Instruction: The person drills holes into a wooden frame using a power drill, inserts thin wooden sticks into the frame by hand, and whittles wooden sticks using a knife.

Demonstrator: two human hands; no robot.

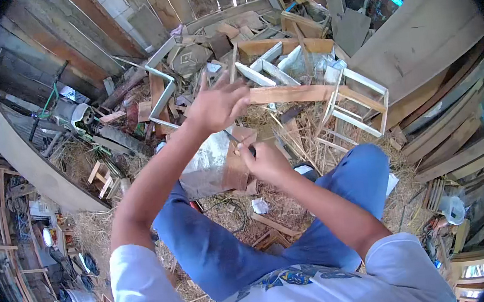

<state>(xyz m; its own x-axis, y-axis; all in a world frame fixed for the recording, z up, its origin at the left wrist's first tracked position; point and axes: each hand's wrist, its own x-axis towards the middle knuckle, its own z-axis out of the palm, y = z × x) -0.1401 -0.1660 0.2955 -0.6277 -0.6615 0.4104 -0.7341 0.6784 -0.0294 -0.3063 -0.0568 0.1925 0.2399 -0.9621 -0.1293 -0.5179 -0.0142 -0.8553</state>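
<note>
My left hand (220, 104) is raised with its fingers spread, slightly blurred. Its thumb side overlaps the near end of a reddish wooden board (292, 94); whether they touch I cannot tell. Closed around a thin tool with a dark handle (252, 150) is my right hand (267, 163); the slim shaft points up and left, just below my left hand. The tool's exact kind is unclear. Under both hands sits a low block with a whitish, worn top (205, 162) and a brown wooden piece (238, 169) on its right side.
White-painted wooden frames stand to the right (358, 121) and left (161, 100). Scrap wood is heaped along the plank wall. A large panel (418, 32) leans at the right, and a long curved-looking board (35, 149) at the left. Straw and a crumpled white scrap (260, 206) lie between my legs.
</note>
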